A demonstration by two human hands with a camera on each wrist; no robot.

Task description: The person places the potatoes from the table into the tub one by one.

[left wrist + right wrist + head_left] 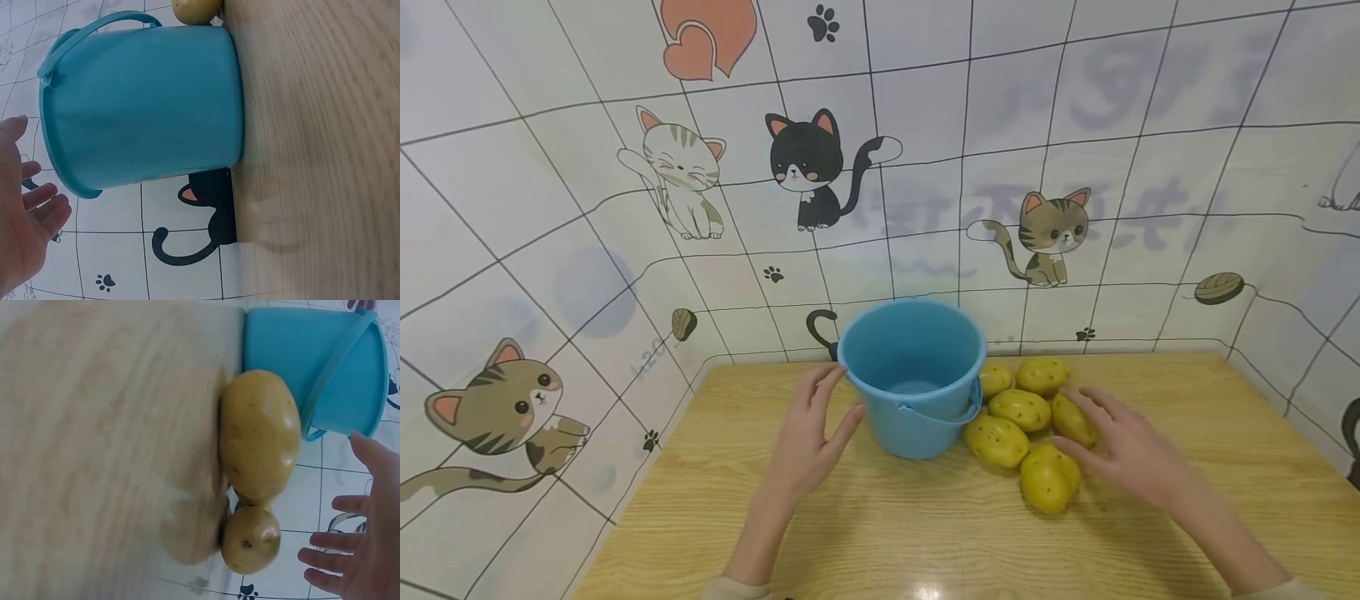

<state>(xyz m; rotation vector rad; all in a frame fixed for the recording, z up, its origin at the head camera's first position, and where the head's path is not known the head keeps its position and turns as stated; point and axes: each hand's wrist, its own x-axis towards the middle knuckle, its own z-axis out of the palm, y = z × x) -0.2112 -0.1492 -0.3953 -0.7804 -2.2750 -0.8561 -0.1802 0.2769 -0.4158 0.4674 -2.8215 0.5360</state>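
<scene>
A light blue plastic bucket (917, 425) stands upright on the wooden table, its handle (951, 417) lowered toward the front right. My left hand (808, 433) is at the left of the bucket's rim, fingers loosely spread and holding nothing; whether a fingertip touches the rim I cannot tell. Several yellow potatoes lie in a group right of the bucket, among them a front potato (1049, 477) and a potato (996, 441) beside the bucket. My right hand (1131, 450) hovers at the group's right side with parted fingers, partly covering the rightmost potato (1070, 419). In the right wrist view a large potato (259, 434) shows near the bucket.
The wooden table (835, 533) backs onto a wall (925, 192) covered in tile-patterned paper with cartoon cats. Another wall (512, 292) bounds the left side. Behind the bucket, the back wall is close.
</scene>
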